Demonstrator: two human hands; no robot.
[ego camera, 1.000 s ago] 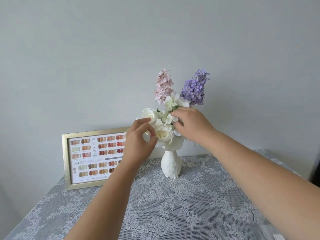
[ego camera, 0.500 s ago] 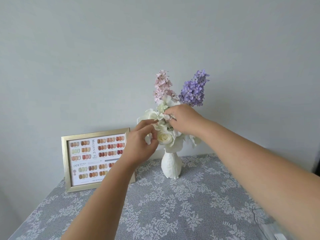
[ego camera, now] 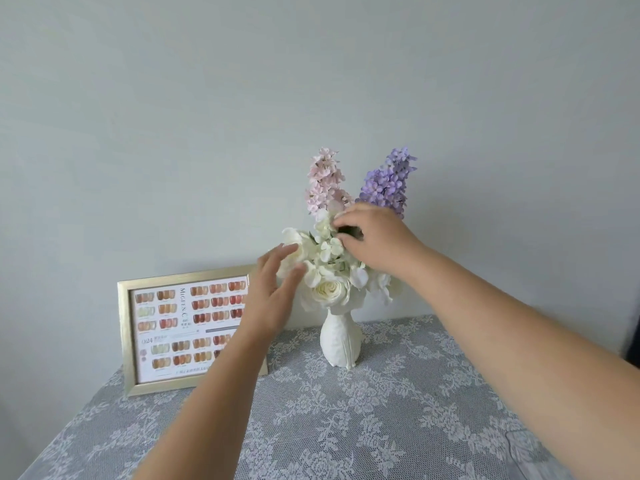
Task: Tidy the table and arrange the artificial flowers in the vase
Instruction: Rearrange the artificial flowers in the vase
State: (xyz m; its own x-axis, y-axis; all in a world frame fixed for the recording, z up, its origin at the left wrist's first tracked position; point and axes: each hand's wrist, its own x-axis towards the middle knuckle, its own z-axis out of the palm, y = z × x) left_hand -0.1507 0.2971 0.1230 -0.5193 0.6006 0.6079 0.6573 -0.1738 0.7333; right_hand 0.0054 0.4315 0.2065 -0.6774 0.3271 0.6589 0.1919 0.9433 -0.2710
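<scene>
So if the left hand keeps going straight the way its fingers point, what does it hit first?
Most likely the large white bloom on the near left of the bouquet. The left hand is open, its fingertips aimed up and right, already at that bloom's edge. Depth is unclear, so contact may already exist.

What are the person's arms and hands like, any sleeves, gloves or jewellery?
Both forearms are bare as far as the view reaches: no sleeves show. The left hand and right hand wear no gloves, and no rings, watch or bracelets are visible.

White vase (ego camera: 341,341), pink (ego camera: 325,180) and purple blooms (ego camera: 388,183) — grey lace cloth (ego camera: 346,427)
</scene>
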